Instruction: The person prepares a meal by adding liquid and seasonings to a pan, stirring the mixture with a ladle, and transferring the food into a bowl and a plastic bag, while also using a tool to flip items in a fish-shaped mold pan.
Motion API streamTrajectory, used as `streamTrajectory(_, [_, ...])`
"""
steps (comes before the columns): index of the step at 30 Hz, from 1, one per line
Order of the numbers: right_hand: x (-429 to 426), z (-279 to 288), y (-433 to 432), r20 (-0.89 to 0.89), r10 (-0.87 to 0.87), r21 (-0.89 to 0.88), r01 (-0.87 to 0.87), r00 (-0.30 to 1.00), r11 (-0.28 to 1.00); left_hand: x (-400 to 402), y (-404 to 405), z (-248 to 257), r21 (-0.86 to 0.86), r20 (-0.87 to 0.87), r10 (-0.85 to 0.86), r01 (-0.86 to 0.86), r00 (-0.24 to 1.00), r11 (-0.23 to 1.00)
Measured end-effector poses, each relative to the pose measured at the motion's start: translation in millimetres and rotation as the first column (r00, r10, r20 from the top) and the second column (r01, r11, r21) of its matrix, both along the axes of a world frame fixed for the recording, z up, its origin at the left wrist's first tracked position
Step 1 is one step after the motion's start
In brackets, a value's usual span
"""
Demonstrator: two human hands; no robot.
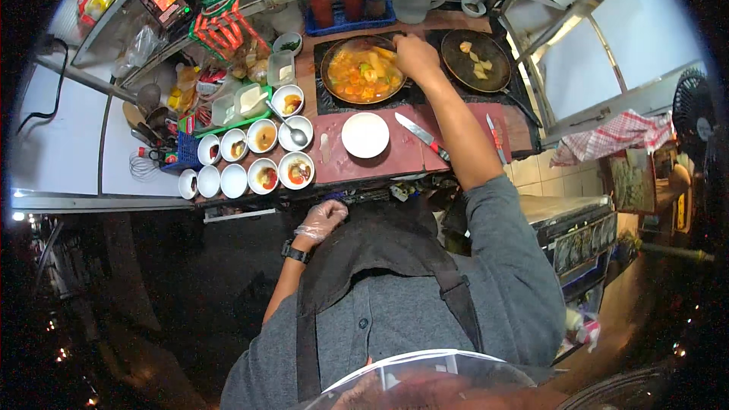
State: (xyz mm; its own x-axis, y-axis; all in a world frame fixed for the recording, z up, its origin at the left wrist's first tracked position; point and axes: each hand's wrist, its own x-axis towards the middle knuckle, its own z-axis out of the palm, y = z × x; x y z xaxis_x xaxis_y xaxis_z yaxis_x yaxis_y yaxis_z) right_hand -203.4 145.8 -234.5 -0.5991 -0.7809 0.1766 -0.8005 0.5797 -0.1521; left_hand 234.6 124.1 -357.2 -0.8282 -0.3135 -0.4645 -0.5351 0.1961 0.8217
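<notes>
My right hand [417, 57] is closed around what seems to be a utensil handle at the right rim of a frying pan of orange-red stew [364, 71]; most of the handle is hidden. My left hand [326, 219], in a clear plastic glove, is curled near the apron below the counter, and I see nothing in it. Right of the stew, a second dark pan [476, 61] has several pale pieces in it. On the red cutting board [336, 168] stand a white bowl [365, 135] and a kitchen knife [420, 134].
Several small white bowls of sauces [265, 138] crowd the counter's left, one with a metal spoon [295, 132]. A smaller knife [496, 139] lies at the board's right. A blue basket [349, 24] stands behind the pans; a whisk [146, 165] is far left.
</notes>
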Motion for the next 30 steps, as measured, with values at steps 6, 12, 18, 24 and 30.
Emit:
streamTrajectory(6, [26, 34, 34, 0.185, -0.211, 0.048, 0.206, 0.960, 0.977, 10, -19, 1, 0.122, 0.039, 0.031, -0.036, 0.999, 0.992])
streamTrajectory(12, [45, 7, 71, 0.186, -0.248, -0.049, 0.261, 0.951, 0.964, 5, -27, -5, 0.077, -0.077, -0.076, 0.082, 0.994, 0.994])
streamTrajectory(18, [73, -7, 90, 0.182, -0.182, -0.123, 0.206, 0.966, 0.971, -7, -33, -12, 0.134, 0.002, -0.155, 0.154, 0.988, 0.979])
streamTrajectory(24, [30, -58, 102, -0.039, -0.001, -0.257, -0.009, 0.999, 0.967, -27, -25, 10, 0.128, 0.006, -0.213, 0.211, 0.977, 0.969])
streamTrajectory(30, [20, -63, 109, -0.018, -0.010, -0.168, 0.007, 1.000, 0.986, -31, -20, 18, 0.140, -0.005, -0.197, 0.196, 0.980, 0.970])
